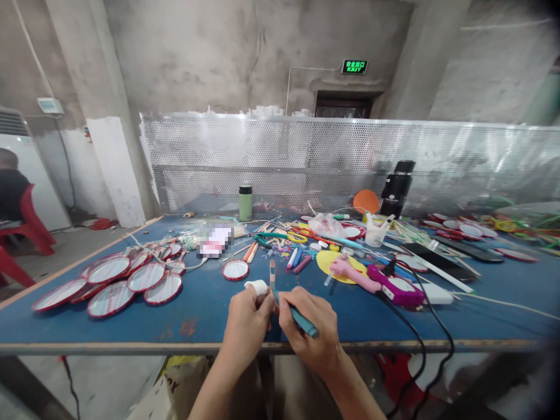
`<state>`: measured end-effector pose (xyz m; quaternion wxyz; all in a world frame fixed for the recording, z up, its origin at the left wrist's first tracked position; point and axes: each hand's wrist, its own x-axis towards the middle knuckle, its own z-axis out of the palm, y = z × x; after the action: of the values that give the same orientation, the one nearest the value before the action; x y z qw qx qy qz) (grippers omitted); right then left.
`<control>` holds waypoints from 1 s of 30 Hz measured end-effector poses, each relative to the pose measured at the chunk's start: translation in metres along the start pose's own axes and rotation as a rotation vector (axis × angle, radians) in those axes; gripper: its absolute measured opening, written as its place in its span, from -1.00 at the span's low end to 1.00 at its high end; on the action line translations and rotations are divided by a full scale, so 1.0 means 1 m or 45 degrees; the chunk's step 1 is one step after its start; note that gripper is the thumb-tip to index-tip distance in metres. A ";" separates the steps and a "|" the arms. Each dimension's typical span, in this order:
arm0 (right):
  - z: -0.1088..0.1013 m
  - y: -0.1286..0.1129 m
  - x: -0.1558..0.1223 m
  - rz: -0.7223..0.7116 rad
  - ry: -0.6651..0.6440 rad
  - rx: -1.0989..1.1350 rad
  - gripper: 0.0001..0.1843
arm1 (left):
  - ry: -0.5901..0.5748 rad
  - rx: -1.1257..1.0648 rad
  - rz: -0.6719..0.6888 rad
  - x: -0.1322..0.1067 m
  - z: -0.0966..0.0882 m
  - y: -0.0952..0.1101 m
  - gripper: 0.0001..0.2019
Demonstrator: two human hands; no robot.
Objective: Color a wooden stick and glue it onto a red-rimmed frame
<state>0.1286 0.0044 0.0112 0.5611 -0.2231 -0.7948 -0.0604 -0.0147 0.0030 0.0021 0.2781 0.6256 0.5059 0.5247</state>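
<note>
Soft, even light fills the room, fairly bright, with no single lamp in view. The perforated metal screen [306, 157] behind the counter [131, 326] is the brightest area, nearly washed out along its top edge, and the clear sheeting [503, 169] at the right throws pale glare. Shadows on the counter are faint and soft-edged. The left hand [247, 321], the right hand [312, 329], the stick [272, 271] and the teal tool [301, 319] they grip are sharp; things at the far right go smeary. The exit sign [354, 66] glows green. Straight lines bow toward the edges, the top right corner darkens, and one patch [214, 241] is pixelated
</note>
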 end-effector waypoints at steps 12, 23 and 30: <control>-0.001 -0.001 0.001 0.019 0.015 -0.028 -0.88 | -0.017 -0.030 -0.012 -0.002 -0.001 0.004 -0.75; 0.000 -0.001 0.001 0.007 0.048 -0.059 -0.87 | -0.030 -0.050 -0.017 0.000 -0.001 0.003 -0.73; -0.001 -0.001 0.001 0.020 0.046 -0.065 -0.86 | -0.019 -0.026 -0.024 0.000 -0.001 0.004 -0.69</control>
<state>0.1286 0.0036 0.0127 0.5701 -0.2426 -0.7808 -0.0802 -0.0141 0.0011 0.0060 0.2932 0.6220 0.5041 0.5225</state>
